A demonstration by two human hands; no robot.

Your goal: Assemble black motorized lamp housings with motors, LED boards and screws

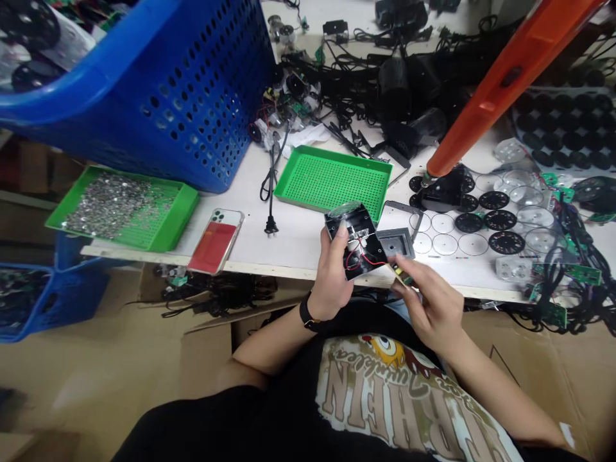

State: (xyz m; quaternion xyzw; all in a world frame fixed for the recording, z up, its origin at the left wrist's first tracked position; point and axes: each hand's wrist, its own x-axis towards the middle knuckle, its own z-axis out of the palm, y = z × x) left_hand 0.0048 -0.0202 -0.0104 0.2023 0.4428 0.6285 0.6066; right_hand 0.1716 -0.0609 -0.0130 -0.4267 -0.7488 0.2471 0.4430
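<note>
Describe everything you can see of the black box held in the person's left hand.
The black plastic housing is a squarish open shell, held tilted over the table's front edge, with its inside facing up. The left hand grips it, thumb on the inside. Red and black wires and small pale metal parts sit within, and a clear domed lens shows at its far edge.

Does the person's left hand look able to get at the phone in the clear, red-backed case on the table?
Probably yes, once freed: the left hand grips a black box, and nothing seems to lie between it and the phone on the white tabletop.
</note>
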